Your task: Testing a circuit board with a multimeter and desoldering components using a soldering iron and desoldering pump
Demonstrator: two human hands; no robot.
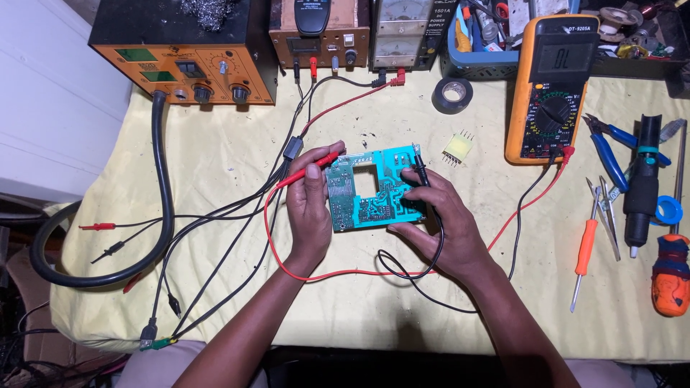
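Head view: left hand pinches red probe, tip on left edge of teal board. Right hand closed around black probe, tip on board's right part, thumb under its lower edge. Board lies mid-table on yellow cloth. Orange multimeter upper right; tape roll beside it.

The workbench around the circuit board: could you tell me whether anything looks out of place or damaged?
Nothing looks damaged. The green circuit board lies slightly askew on the yellow cloth. The left hand holds a red probe, the right hand a black probe. Leads tangle loosely at left.
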